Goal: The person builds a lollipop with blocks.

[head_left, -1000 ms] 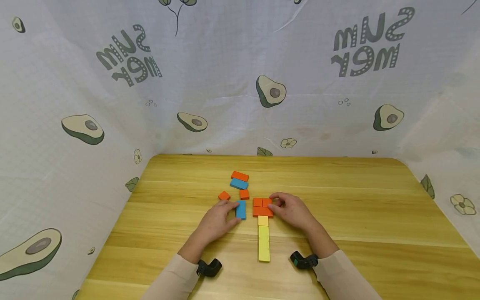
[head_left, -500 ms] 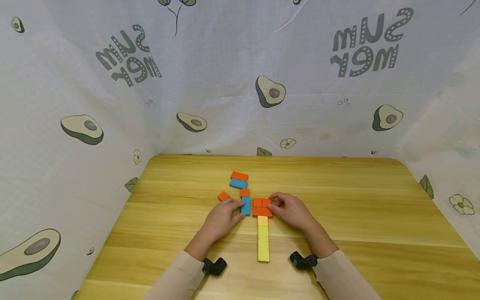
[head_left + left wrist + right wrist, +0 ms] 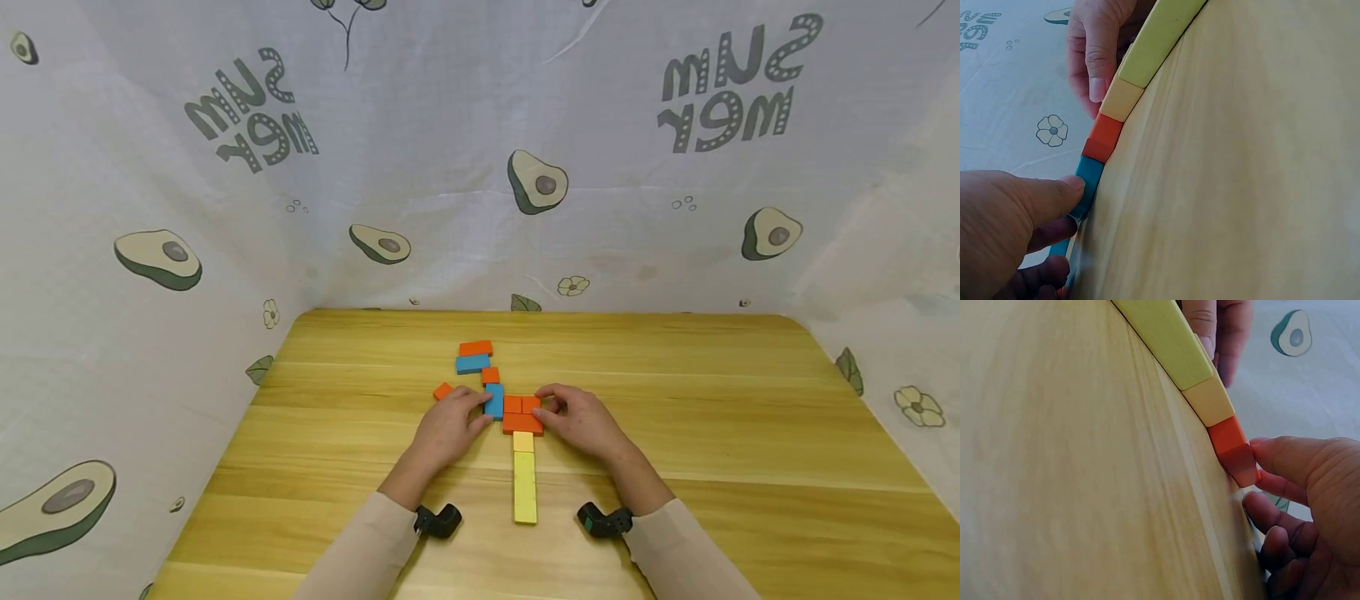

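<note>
In the head view my left hand point(image 3: 448, 423) pinches an upright blue block point(image 3: 494, 402) between thumb and fingers. That block lies against the left side of an orange group: two small square blocks point(image 3: 512, 405) above a longer orange block point(image 3: 522, 424). My right hand point(image 3: 585, 423) holds the group's right side, thumb near and forefinger far; in the right wrist view the thumb touches the orange block point(image 3: 1232, 440). Below the group run a short pale-yellow block point(image 3: 522, 442) and a long yellow-green block point(image 3: 525, 487), in line.
Beyond the held blue block stands a small orange block point(image 3: 490, 375), then another blue block point(image 3: 472, 364) and an orange block point(image 3: 476, 347). A loose orange block point(image 3: 442, 391) lies partly behind my left hand. The wooden table point(image 3: 712, 400) meets a patterned cloth point(image 3: 630, 225).
My left hand has slid the blue block right and away, up against the orange group. The small orange block and the far blue and orange blocks have shifted too. My right hand has stayed in place.
</note>
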Demonstrator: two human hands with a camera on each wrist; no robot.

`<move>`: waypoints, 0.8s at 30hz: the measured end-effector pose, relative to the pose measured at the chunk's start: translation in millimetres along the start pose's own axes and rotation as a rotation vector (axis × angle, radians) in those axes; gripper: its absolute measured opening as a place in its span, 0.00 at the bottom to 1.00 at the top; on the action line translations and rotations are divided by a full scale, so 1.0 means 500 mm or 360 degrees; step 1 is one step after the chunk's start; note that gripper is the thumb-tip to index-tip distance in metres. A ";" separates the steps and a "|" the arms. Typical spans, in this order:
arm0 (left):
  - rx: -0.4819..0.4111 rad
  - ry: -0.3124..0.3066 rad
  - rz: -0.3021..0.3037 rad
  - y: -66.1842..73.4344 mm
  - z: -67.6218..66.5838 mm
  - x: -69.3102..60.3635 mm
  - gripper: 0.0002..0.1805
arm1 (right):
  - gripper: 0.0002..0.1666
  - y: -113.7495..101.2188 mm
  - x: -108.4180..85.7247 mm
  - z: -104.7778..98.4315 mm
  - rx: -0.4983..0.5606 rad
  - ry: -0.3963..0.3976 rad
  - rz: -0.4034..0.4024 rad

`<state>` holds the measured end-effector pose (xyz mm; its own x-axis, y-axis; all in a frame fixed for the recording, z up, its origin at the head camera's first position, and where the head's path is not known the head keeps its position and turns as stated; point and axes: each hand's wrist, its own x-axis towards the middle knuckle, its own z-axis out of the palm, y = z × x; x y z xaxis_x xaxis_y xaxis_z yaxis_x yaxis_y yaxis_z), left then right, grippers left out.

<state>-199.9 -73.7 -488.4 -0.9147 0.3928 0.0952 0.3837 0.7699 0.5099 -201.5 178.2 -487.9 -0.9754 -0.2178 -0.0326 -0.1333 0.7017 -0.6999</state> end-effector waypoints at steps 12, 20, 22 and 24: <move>-0.0011 0.0022 -0.0016 -0.002 0.001 0.014 0.23 | 0.18 -0.006 0.001 -0.001 -0.0011 -0.0009 0.0019; -0.0011 0.0034 -0.0032 -0.002 0.005 0.015 0.23 | 0.18 -0.008 -0.001 -0.002 -0.0024 -0.0003 0.0006; -0.0012 0.0044 -0.0030 -0.002 0.006 0.015 0.23 | 0.18 -0.008 -0.001 -0.002 -0.0023 -0.0005 0.0006; -0.0011 0.0049 -0.0035 -0.003 0.008 0.014 0.23 | 0.18 -0.007 -0.001 -0.002 -0.0022 -0.0004 0.0005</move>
<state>-206.3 -70.1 -491.6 -0.9265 0.3597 0.1102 0.3624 0.7747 0.5182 -200.4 176.4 -484.6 -0.9754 -0.2174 -0.0364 -0.1329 0.7116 -0.6899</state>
